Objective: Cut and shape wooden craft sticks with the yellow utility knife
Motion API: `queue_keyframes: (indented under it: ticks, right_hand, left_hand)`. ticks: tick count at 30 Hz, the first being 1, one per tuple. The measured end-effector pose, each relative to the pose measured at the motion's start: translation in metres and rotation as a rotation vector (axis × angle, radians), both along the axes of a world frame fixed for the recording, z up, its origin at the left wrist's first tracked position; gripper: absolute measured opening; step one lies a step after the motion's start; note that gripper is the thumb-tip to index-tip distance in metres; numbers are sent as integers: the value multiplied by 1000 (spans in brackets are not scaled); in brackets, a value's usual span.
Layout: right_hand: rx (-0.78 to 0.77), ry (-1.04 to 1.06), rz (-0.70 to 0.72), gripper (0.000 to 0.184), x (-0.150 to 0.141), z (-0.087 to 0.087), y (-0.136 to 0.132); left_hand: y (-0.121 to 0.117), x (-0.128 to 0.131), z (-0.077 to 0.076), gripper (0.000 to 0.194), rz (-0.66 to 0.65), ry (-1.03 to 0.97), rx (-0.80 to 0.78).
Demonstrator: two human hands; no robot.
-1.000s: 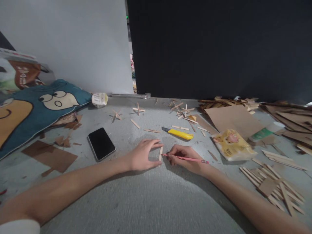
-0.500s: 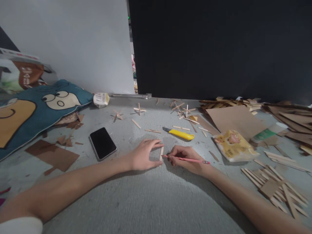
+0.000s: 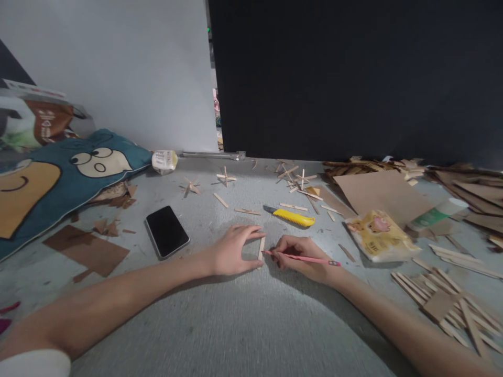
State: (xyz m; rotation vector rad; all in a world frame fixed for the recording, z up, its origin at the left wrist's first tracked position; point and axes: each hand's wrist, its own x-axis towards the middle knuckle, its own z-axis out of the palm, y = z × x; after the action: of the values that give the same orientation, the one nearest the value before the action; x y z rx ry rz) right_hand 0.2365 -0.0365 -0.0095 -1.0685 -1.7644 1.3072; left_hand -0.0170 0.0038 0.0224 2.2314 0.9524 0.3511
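Note:
On the grey table a short wooden craft stick (image 3: 262,247) lies between the thumb and fingertips of my left hand (image 3: 233,251), which grips it at both ends. My right hand (image 3: 296,256) is closed around a pink pencil (image 3: 310,258), whose tip meets the stick near its middle. Beyond my hands rests a yellow utility knife (image 3: 293,216) with its blade pointing left. Several loose craft sticks, such as one flat stick (image 3: 247,211), lie near the knife.
Left of my hands are a black phone (image 3: 167,232), brown cardboard (image 3: 86,250) and a blue cushion (image 3: 86,167). To the right lie a yellow packet (image 3: 381,235), a green-and-white tube (image 3: 438,214) and a pile of craft sticks (image 3: 451,303). Small crossed-stick pieces (image 3: 226,177) stand farther back.
The whole view has shifted very slightly. Both hands, the stick and the pencil keep nearly the same positions.

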Motion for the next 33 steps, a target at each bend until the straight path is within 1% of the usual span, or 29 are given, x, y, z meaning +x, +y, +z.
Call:
queue_keyframes:
  ticks: [3,6,11,14,18,21,25,29,33]
  right_hand:
    - [-5,2,-27,41,0,-1,0]
    - [0,-33,-16,40,-1,1,-1]
    - [-5,-28,-23,40,-2,4,-1]
    - [-13,-30,-4,40,-2,4,-1]
    - [-29,-16,-33,40,-2,2,0]
    - [-26,-12,1,40,-1,1,0]
    - [-24,4,-19,41,-1,1,-1]
    - [-16,-17,1,40,-1,1,0]
    - [-3,-11,-31,40,-2,1,0]
  left_hand:
    - [0,0,-1,77,-1,-1,7]
    - [1,0,-3,80,-8,0,14]
    - [1,0,-4,79,-11,14,37]
    - [2,-1,-4,80,-18,17,41]
    - [2,-1,-4,79,-20,17,37]
    - [2,0,-4,79,-14,19,40]
    - [2,0,-5,80,-14,27,28]
    - [2,0,-6,81,-19,20,35]
    - [2,1,-6,79,-14,20,46]
